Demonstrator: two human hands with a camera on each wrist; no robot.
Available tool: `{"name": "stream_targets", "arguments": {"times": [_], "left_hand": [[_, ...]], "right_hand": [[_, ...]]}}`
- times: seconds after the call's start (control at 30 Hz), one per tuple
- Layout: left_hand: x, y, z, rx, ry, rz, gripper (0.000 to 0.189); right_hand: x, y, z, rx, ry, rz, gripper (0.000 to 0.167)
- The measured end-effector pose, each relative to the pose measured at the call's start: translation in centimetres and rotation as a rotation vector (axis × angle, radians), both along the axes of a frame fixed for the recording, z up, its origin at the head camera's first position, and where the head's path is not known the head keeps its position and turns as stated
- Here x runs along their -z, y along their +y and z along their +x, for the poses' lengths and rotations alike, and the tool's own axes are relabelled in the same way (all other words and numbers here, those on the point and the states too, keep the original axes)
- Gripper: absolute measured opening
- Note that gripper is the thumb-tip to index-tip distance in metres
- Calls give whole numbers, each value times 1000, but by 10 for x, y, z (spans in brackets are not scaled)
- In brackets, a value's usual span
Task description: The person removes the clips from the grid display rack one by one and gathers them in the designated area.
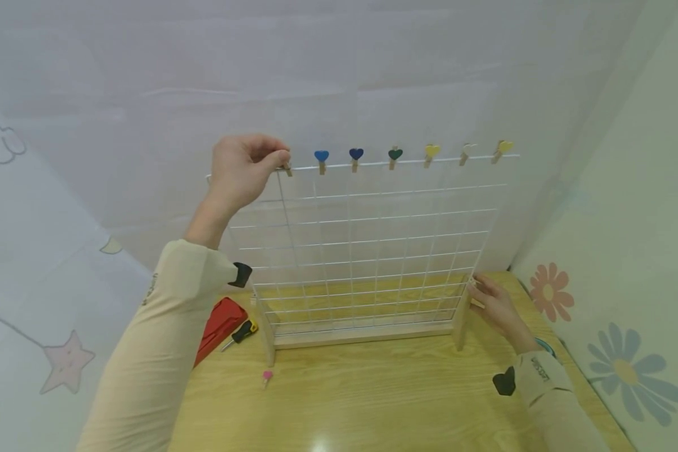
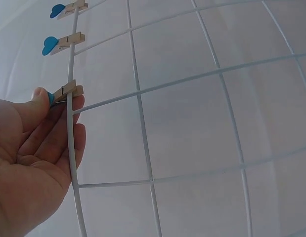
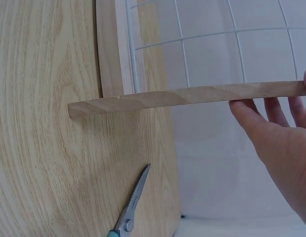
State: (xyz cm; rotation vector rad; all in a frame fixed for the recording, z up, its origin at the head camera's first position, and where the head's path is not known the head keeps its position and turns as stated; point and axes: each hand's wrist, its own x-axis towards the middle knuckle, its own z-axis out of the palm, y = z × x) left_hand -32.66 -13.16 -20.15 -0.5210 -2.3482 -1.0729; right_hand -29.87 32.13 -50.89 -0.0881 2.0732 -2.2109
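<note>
My left hand point(image 1: 240, 169) is at the upper left of a white wire grid point(image 1: 347, 220). Its thumb and fingers pinch a small wooden clothespin point(image 2: 67, 92) with a blue heart, which sits across the grid's top wire. Further along that wire stand several more heart clothespins, among them a blue one point(image 1: 321, 157), a green one point(image 1: 394, 156) and a yellow one point(image 1: 432, 152). At the lower right, my right hand point(image 3: 279, 140) grips the grid's wooden side post point(image 3: 162, 98), fingers against one face and the thumb partly visible at the other.
A pink heart clothespin point(image 1: 267, 376) lies on the wooden table point(image 1: 339, 395) before the stand's left foot. Left of the stand are a screwdriver point(image 1: 242, 334) and a red case point(image 1: 221, 323). Scissors point(image 3: 133, 205) lie beside the right post. Walls rise behind and at both sides.
</note>
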Motion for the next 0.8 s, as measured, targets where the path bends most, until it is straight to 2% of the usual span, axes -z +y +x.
{"name": "stream_targets", "arguments": {"times": [0.5, 0.8], "left_hand": [[2, 0, 0, -13, -22, 51, 17], [3, 1, -1, 5, -17, 59, 18]], "right_hand": [[2, 0, -2, 2, 4, 18, 74], [6, 4, -2, -1, 7, 33, 76]]}}
